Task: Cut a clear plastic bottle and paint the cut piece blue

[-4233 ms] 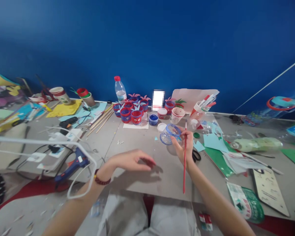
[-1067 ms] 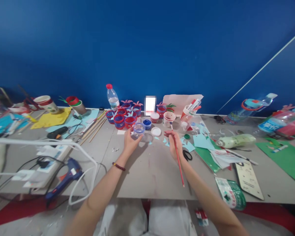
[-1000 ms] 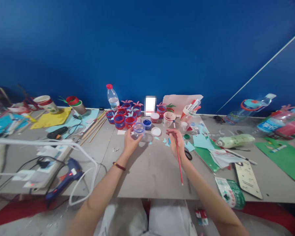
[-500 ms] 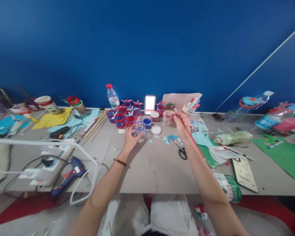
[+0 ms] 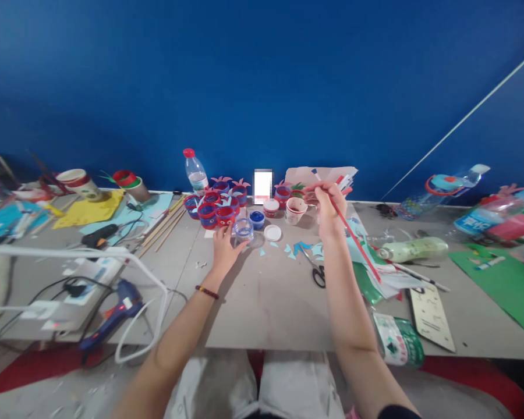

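My left hand (image 5: 223,248) is closed around a small clear plastic cup (image 5: 243,229) that stands on the grey table (image 5: 266,302), just in front of a cluster of red and blue decorated cups (image 5: 216,205). My right hand (image 5: 329,205) is raised above the table and pinches a long red paintbrush (image 5: 353,237). Its brush tip points up and left, over a white paper cup with red paint stains (image 5: 296,210). A blue paint pot (image 5: 257,219) and a white lid (image 5: 272,233) lie between my hands.
Black scissors (image 5: 318,272) and blue paper scraps lie by my right forearm. A water bottle (image 5: 193,170) stands at the back. A glue gun (image 5: 113,310) and cables sit at the left. Green paper, a lying bottle (image 5: 413,249) and packets fill the right side.
My right hand has lifted the paintbrush up and back from the table towards the stained white cup. My left hand stays on the clear cup, which it took hold of about four seconds ago.
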A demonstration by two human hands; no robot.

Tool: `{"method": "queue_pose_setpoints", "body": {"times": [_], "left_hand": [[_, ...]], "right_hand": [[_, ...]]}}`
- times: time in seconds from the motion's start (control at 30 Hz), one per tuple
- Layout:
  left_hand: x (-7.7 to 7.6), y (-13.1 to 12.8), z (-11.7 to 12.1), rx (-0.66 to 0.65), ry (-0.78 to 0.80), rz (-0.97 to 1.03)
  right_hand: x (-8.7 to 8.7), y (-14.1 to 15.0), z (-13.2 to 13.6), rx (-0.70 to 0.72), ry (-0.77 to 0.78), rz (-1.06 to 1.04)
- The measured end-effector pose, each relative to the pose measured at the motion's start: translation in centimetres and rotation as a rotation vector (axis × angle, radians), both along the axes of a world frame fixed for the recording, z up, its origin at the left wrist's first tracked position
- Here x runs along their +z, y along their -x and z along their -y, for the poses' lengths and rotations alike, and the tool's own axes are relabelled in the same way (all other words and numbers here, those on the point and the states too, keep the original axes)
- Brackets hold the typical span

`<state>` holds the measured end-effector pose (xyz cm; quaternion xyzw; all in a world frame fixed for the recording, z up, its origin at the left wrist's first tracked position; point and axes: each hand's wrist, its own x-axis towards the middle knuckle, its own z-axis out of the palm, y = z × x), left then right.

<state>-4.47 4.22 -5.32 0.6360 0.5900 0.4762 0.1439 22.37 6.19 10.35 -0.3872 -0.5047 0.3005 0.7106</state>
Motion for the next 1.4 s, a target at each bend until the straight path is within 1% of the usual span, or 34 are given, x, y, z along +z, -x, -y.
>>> {"method": "queue_pose_setpoints", "body": {"times": [0.1, 0.13, 0.23, 0.27, 0.3, 0.33, 0.4, 0.47, 0.5, 0.57, 0.6, 0.67, 0.7, 0.83, 0.93, 0.97, 1.1, 1.23, 1.33, 1.4], "left_hand": [[1.1, -0.2, 1.3, 0.057, -0.040, 0.038], [1.7, -0.5, 1.9, 0.069, -0.043, 0.035], [3.8, -1.7, 3.5, 0.093, -0.029, 0.067], [4.5, -2.4, 4.1, 0.058, 0.002, 0.081], [5.3, -3.2, 4.6, -0.005, 0.034, 0.092], [6.0, -4.1, 5.0, -0.089, 0.059, 0.097], [7.2, -6.3, 5.6, -0.253, 0.059, 0.107], [7.8, -8.9, 5.5, -0.368, 0.069, 0.120], [7.9, -10.2, 5.1, -0.385, 0.080, 0.143], [7.7, -12.8, 3.5, -0.367, 0.109, 0.218], [7.4, -14.0, 2.5, -0.336, 0.127, 0.267], [6.5, -16.0, 0.4, -0.227, 0.164, 0.394], [6.1, -16.8, -0.6, -0.192, 0.181, 0.439], [4.5, -18.9, -3.5, -0.165, 0.175, 0.441], [3.8, -19.8, -4.7, -0.088, 0.269, 0.474], [3.6, -20.0, -5.0, -0.071, 0.274, 0.470], [3.2, -20.7, -6.2, -0.048, 0.205, 0.427], [2.9, -20.9, -7.1, -0.016, 0.170, 0.409], [3.1, -20.8, -7.6, 0.003, 0.160, 0.396], [3.5, -20.8, -7.7, 0.005, 0.154, 0.397]], "right_hand": [[1.1, -0.1, 1.2, 0.010, -0.047, 0.098], [1.5, -0.1, 1.7, 0.018, -0.059, 0.127], [2.8, -0.2, 2.9, -0.014, -0.118, 0.137], [3.2, -0.2, 3.2, -0.014, -0.130, 0.144], [3.5, -0.2, 3.5, -0.013, -0.140, 0.148], [3.8, -0.3, 3.8, -0.014, -0.149, 0.150], [4.1, -0.3, 4.3, -0.013, -0.165, 0.147], [4.4, -0.5, 4.7, -0.016, -0.177, 0.156], [4.5, -0.6, 5.0, -0.023, -0.181, 0.168], [4.8, -0.8, 5.4, -0.044, -0.182, 0.195], [4.9, -0.9, 5.6, -0.050, -0.180, 0.204], [5.2, -1.2, 5.9, -0.046, -0.178, 0.204], [5.3, -1.3, 6.0, -0.033, -0.177, 0.194], [5.5, -1.8, 6.2, 0.021, -0.169, 0.122], [5.6, -2.0, 6.3, 0.022, -0.158, 0.097], [5.6, -2.0, 6.3, 0.019, -0.150, 0.091], [5.8, -2.1, 6.4, 0.014, -0.118, 0.064], [5.9, -2.3, 6.4, -0.026, -0.086, 0.095], [6.1, -2.3, 6.6, -0.033, -0.076, 0.111], [6.3, -2.4, 6.8, -0.028, -0.081, 0.120]]}}
